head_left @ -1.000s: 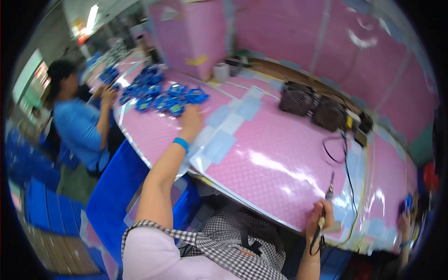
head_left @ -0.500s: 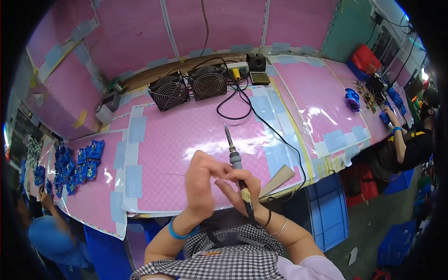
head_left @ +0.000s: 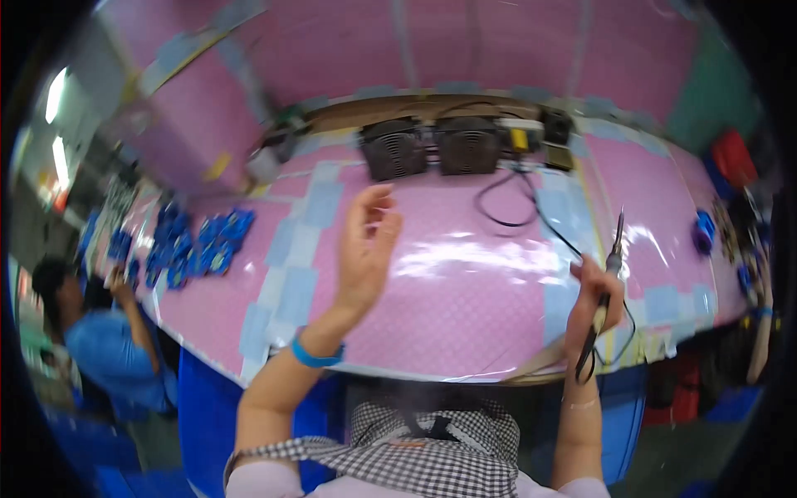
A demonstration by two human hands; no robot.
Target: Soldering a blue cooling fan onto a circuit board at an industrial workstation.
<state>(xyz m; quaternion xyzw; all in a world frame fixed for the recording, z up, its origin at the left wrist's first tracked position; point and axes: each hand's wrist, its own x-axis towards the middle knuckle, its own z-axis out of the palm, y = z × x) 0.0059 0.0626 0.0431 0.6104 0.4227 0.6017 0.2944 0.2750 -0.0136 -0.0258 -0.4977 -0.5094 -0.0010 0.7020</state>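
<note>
My right hand is wrapped round a soldering iron over the right part of the bench. The iron's bare metal tip points up and away from me. Its black cord runs from the lower end. Over the left middle of the bench, my left hand is raised with its fingers curled toward the thumb. Blur hides whatever thin thing may lie between them. A pile of small blue units lies to the left of that hand, well apart from it.
Two black fans stand at the back, beside a pale box with a yellow plug and a dark iron stand. A looping black cable crosses the pink bench. A co-worker in blue sits at far left.
My hands, close together before, are now wide apart: the right one went right with the iron, the left one forward. The view has swung left. A thin wire seen earlier at my left hand no longer shows clearly.
</note>
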